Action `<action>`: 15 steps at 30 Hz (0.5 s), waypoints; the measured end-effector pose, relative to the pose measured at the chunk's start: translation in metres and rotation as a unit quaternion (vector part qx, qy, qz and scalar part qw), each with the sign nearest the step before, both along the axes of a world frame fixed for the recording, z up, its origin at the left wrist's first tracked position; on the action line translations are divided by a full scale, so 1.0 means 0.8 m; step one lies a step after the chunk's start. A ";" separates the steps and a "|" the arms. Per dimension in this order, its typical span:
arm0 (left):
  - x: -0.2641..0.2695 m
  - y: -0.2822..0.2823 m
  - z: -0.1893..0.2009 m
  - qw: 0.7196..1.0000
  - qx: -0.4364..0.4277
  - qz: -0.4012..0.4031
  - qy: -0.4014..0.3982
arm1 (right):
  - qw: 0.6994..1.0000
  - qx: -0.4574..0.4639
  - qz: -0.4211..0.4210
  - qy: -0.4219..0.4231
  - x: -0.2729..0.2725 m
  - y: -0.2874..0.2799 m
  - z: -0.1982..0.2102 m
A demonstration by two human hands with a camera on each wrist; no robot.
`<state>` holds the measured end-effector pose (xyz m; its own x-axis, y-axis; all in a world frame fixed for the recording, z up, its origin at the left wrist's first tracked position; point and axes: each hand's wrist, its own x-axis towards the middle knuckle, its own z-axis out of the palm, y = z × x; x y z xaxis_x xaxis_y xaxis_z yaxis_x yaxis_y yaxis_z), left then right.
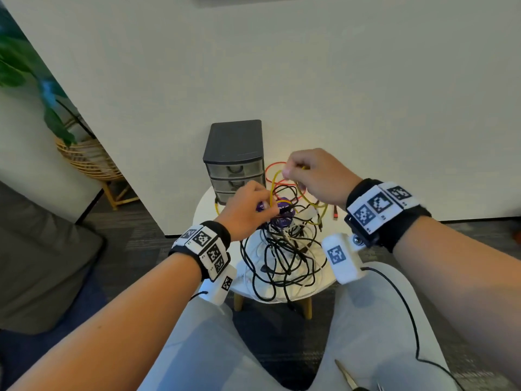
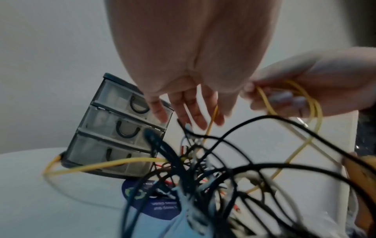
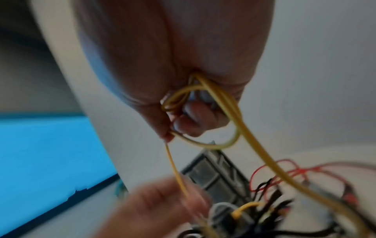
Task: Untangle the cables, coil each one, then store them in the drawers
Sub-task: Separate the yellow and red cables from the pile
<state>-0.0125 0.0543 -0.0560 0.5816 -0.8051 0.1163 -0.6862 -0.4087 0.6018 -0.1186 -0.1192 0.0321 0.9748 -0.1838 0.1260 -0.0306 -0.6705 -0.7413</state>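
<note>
Yellow cable [image 1: 303,193] is hanging from your right hand [image 1: 315,176] over the tangle [image 1: 282,249] on the white table [image 1: 203,204], drawers [image 1: 235,165] behind. Left wrist cam: your left hand [image 2: 191,103] fingers are dangling loose and spread. Right wrist cam: your curled fingers [image 3: 195,119] are gripping yellow loops

1. A tangle of black cables [image 1: 282,258] is covering most of the round table [image 1: 203,204].
2. The drawer unit [image 1: 235,162] is standing at the back, a yellow cable [image 2: 105,164] crossing its bottom drawer.
3. Bare tabletop is showing left of the tangle.
</note>
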 end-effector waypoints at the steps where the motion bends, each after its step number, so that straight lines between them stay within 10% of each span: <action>1: 0.004 0.002 -0.007 0.999 0.034 0.005 -0.011 | 0.998 0.056 0.015 -0.026 -0.003 0.003 0.008; 9: 0.021 0.028 -0.041 0.992 0.112 0.061 0.013 | 0.859 0.445 0.210 -0.144 -0.026 0.009 0.076; 15: 0.022 0.022 -0.013 0.999 0.030 0.025 0.035 | 0.838 0.521 0.098 -0.128 -0.024 0.000 0.072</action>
